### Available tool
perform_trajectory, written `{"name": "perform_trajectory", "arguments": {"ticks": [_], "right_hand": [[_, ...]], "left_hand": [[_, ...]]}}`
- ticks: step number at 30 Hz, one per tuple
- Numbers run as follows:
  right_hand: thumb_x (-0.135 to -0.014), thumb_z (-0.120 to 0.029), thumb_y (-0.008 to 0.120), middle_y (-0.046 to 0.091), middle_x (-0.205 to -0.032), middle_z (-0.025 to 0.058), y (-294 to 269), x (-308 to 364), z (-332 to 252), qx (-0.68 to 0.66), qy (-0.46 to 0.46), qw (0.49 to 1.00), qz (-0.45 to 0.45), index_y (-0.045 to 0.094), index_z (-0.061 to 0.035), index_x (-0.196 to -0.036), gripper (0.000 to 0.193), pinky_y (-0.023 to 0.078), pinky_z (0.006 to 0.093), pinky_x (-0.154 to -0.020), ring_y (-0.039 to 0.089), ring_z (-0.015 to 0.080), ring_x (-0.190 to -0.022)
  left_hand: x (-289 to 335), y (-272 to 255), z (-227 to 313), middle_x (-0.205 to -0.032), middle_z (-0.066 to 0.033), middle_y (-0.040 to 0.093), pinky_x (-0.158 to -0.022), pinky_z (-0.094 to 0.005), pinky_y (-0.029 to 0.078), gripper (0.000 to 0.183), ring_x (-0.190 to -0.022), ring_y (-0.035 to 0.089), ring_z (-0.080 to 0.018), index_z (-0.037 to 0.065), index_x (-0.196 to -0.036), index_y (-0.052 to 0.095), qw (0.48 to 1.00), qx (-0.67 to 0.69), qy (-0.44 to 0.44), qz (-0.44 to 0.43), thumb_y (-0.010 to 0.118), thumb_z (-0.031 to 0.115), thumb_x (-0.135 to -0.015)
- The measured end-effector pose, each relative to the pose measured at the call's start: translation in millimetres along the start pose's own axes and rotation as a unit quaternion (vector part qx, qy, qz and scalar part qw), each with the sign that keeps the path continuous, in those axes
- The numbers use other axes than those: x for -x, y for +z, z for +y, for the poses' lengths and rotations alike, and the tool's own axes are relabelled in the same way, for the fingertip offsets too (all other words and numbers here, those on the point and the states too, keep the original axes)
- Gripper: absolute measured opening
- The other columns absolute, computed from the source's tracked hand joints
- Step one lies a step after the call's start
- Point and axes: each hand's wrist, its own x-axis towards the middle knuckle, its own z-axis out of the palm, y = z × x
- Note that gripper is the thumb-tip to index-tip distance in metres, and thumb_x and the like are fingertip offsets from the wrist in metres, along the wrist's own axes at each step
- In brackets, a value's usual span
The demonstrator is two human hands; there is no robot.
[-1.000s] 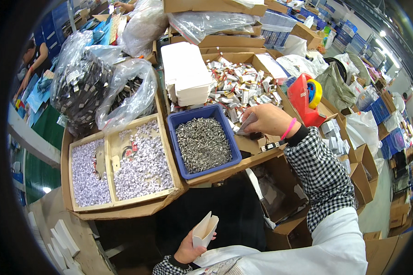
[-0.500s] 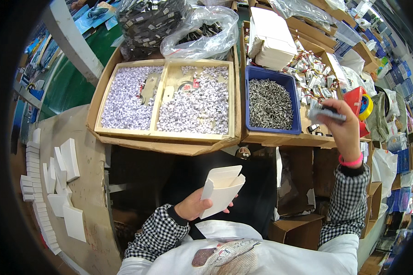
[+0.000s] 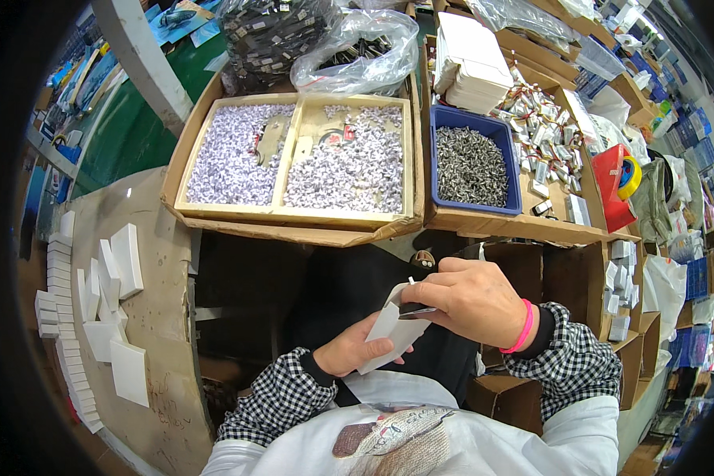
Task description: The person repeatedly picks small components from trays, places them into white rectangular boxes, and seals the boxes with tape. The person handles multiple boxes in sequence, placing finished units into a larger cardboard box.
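Observation:
In front of my body, my left hand [image 3: 347,349] grips a small white carton [image 3: 382,333], tilted, with its top flaps standing open. My right hand [image 3: 474,300] is closed on a small dark, flat piece [image 3: 415,309] and holds it right at the carton's open mouth. Its far end is hidden by the fingers and the flaps, so I cannot tell how deep it sits or exactly what it is.
Ahead lies a two-part wooden tray [image 3: 282,210] of small white pieces, beside a blue bin [image 3: 476,208] of metal screws. Wired parts [image 3: 543,127] and a red tape dispenser [image 3: 613,186] are farther right. White cartons [image 3: 128,373] lie on the left-hand table.
My right hand has come down and left from above the wired-parts box, bringing the dark piece to the carton. The left hand has tilted the carton a little and stays nearly in place.

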Motion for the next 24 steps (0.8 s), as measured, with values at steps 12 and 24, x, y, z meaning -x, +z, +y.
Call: {"name": "perform_trajectory", "arguments": {"ticks": [12, 24], "right_hand": [[-0.077, -0.043, 0.065, 0.056, -0.081, 0.0026, -4, -11, -15, 0.143, 0.012, 0.986, -0.084, 0.055, -0.0069, -0.098, 0.043, 0.045, 0.0349, -0.079, 0.059, 0.0193, -0.088], [-0.072, -0.018, 0.075, 0.062, -0.093, 0.0046, -1, -7, -6, 0.010, 0.006, 0.981, 0.195, 0.067, -0.0100, -0.099, 0.030, 0.049, 0.0312, -0.067, 0.061, 0.0229, -0.082]], "left_hand": [[-2, 6, -4, -0.121, -0.0122, 0.051, -0.088, -0.0352, 0.050, 0.089, -0.107, 0.054, -0.0212, 0.001, -0.135, 0.034, 0.988, 0.116, -0.007, -0.100, 0.068, 0.058, -0.076], [4, -14, -1, -0.115, -0.0132, 0.053, -0.087, -0.0321, 0.049, 0.101, -0.101, 0.057, -0.0186, 0.000, -0.136, 0.033, 0.991, 0.059, 0.057, -0.110, 0.058, 0.074, -0.072]]}}
